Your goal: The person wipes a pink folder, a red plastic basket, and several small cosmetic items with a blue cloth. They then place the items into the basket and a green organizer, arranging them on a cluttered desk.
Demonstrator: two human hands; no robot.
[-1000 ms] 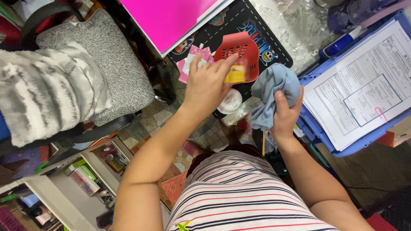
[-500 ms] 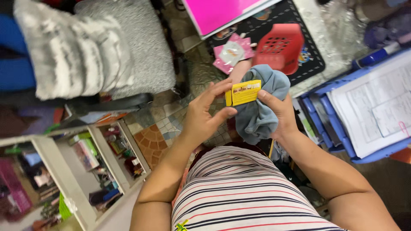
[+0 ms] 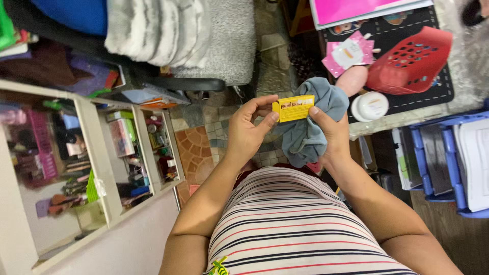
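A small yellow box (image 3: 293,108) is held up in front of my chest between both hands. My left hand (image 3: 248,131) pinches its left end with thumb and fingers. My right hand (image 3: 331,133) grips a bunched grey-blue cloth (image 3: 310,126) and presses its thumb on the box's right end. Just beyond the cloth, on a black patterned mat (image 3: 438,89), lie a tipped red perforated basket (image 3: 410,63), a white round lid (image 3: 370,106) and a pink packet (image 3: 348,55).
A grey fuzzy chair with a folded striped blanket (image 3: 168,28) stands at the top left. A white shelf unit (image 3: 97,168) crammed with small items fills the left side. Blue paper trays with documents (image 3: 453,168) sit on the right; a pink folder (image 3: 356,10) lies at the top.
My left hand lifted the yellow box from the red basket and brought it toward me; both hands now hold it against the cloth. The view swung left, revealing more of the shelf.
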